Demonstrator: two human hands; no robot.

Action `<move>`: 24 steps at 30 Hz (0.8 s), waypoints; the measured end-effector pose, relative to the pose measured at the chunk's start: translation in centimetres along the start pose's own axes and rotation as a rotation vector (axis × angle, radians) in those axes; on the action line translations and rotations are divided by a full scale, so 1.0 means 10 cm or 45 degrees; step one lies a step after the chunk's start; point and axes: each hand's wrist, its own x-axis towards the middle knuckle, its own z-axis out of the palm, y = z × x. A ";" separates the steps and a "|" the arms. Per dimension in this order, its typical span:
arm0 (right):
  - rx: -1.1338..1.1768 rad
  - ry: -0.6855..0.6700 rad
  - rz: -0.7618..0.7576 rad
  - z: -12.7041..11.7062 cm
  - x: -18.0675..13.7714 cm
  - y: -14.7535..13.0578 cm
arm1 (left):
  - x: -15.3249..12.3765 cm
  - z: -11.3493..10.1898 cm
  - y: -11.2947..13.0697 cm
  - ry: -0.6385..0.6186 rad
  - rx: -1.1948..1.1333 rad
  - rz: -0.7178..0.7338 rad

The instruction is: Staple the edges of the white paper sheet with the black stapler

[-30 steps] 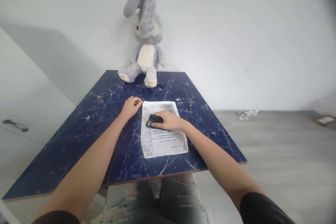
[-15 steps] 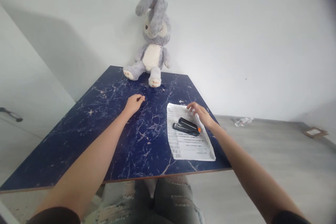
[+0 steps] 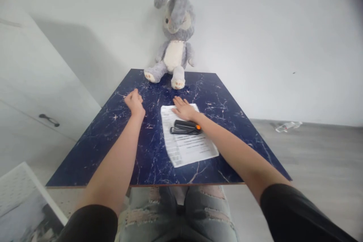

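A printed sheet of paper (image 3: 189, 144) lies on the dark blue marbled table (image 3: 113, 136). A black stapler (image 3: 184, 127) with an orange end rests across the sheet. My right hand (image 3: 183, 108) lies flat and open on the sheet's far end, just beyond the stapler. My left hand (image 3: 134, 101) is curled into a loose fist on the bare table, left of the paper, with nothing visible in it.
A grey plush rabbit (image 3: 174, 41) sits at the table's far edge against the white wall. A white cabinet with a dark handle (image 3: 49, 120) stands at left. A plastic bottle (image 3: 287, 126) lies on the grey floor at right. A board (image 3: 25, 200) shows at lower left.
My right hand has let go of the stapler and moved onto the sheet's far end, flat. My left hand has stayed curled on the table. The view has shifted.
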 end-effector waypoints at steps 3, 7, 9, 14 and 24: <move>0.050 0.014 -0.107 0.08 0.38 -0.56 | 0.22 -0.17 0.07 0.272 -0.028 0.010; 0.078 0.093 -0.192 0.14 0.53 -0.91 | 0.28 -0.23 0.09 0.249 -0.046 -0.007; 0.091 0.123 -0.211 0.14 0.43 -0.87 | 0.21 -0.17 0.06 0.149 -0.011 0.029; 0.085 0.141 -0.147 0.06 -0.13 -0.29 | -0.06 -0.01 0.03 -0.206 0.289 0.108; 0.248 0.392 0.003 -0.13 -0.76 0.33 | -0.71 0.23 0.05 -1.533 1.558 0.505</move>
